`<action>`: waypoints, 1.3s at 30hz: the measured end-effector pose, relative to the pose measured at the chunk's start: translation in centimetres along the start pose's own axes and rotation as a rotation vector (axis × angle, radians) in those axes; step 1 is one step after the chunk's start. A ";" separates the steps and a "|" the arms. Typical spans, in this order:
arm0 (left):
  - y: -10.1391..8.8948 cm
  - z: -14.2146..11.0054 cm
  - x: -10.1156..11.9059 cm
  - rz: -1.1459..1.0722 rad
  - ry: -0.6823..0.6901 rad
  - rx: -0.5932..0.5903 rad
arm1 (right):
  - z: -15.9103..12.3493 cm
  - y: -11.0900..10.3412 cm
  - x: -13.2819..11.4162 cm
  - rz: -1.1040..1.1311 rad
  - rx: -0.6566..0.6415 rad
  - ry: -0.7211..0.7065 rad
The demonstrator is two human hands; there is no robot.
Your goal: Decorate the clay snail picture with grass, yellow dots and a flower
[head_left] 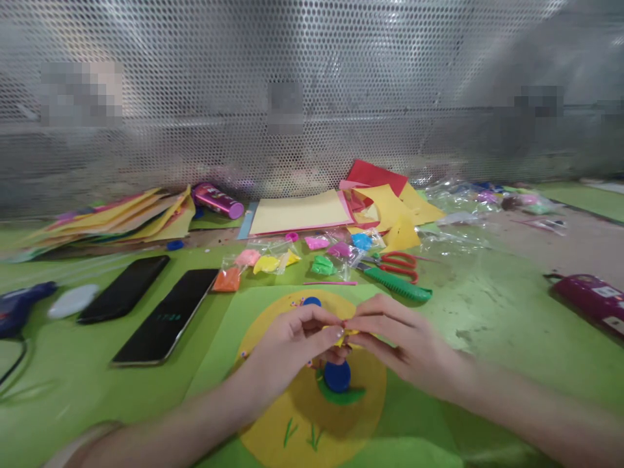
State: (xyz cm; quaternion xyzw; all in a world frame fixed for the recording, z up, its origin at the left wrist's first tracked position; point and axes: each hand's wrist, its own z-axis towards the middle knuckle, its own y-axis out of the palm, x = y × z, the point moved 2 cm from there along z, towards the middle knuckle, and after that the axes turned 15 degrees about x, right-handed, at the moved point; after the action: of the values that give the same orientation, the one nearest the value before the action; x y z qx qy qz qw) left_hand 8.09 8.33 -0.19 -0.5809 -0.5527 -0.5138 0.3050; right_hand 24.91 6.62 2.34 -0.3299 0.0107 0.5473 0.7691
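The left hand (287, 344) and the right hand (414, 338) meet above the yellow disc (351, 429). Thumb and forefinger of the left hand are pressed together on a small yellow piece (340, 336), and the fingertips of the right hand are also closed on it from the other side. A small red bit (344, 323) shows between the fingertips. The piece is in the air, a little nearer to the far edge of the disc than to its near edge.

The disc lies on a green sheet (414, 442). Under the hands, a blue round cap (337, 376) sits against a curved green strip (344, 394); towards the near edge there are thin green marks (314, 437). At the far edge is a second blue round piece (312, 301).

Just beyond the far edge of the sheet lie a pink stick (330, 283), scissors (402, 261) with red handles and a green toothed piece (400, 284). Beyond its left edge, a phone (166, 318) rests on the green table (497, 325).
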 end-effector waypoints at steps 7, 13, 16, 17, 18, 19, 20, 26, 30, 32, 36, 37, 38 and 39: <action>-0.1 0.0 0.0 0.014 -0.006 0.008 | -0.1 0.2 0.2 0.006 0.028 0.008; -0.1 0.0 0.0 0.007 0.001 0.009 | -0.7 0.2 0.5 -0.003 -0.023 0.036; -0.1 0.0 0.0 -0.006 0.004 0.013 | -0.6 0.1 0.3 -0.062 -0.086 -0.012; -0.1 0.0 0.0 -0.007 0.000 0.014 | -0.5 0.1 0.2 -0.087 -0.087 -0.023; -0.1 0.0 0.0 -0.008 -0.006 0.012 | -0.4 0.0 0.1 -0.110 -0.079 -0.035; -0.1 0.0 0.0 -0.010 -0.016 0.007 | -0.4 0.0 0.1 -0.129 -0.060 -0.049; -0.1 0.0 0.0 -0.013 -0.027 -0.001 | -0.3 0.0 0.0 -0.142 -0.042 -0.064; 0.0 -0.2 -0.2 0.013 -0.040 -0.052 | -0.4 0.0 -0.3 -0.117 -0.123 -0.056; 0.0 -0.2 -0.3 0.035 -0.020 -0.057 | -0.2 -0.1 -0.4 -0.142 -0.123 -0.089; 0.0 -0.2 -0.3 0.021 -0.019 -0.049 | 0.0 -0.1 -0.4 -0.138 -0.121 -0.108; 0.1 -0.1 -0.3 0.009 -0.016 -0.043 | 0.0 0.0 -0.4 -0.117 -0.098 -0.143; 0.0 0.0 -0.3 0.011 -0.013 -0.044 | -0.1 0.0 -0.4 -0.109 -0.089 -0.146; 0.0 0.0 -0.4 0.012 -0.010 -0.043 | -0.2 0.0 -0.4 -0.101 -0.083 -0.145; 0.0 0.0 -0.4 0.012 -0.009 -0.041 | -0.3 0.0 -0.4 -0.092 -0.082 -0.139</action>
State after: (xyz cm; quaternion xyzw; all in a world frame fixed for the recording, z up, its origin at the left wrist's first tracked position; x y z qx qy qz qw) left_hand 8.12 8.19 -0.57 -0.5926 -0.5398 -0.5207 0.2938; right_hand 24.84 6.18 2.26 -0.3224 -0.0803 0.5332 0.7780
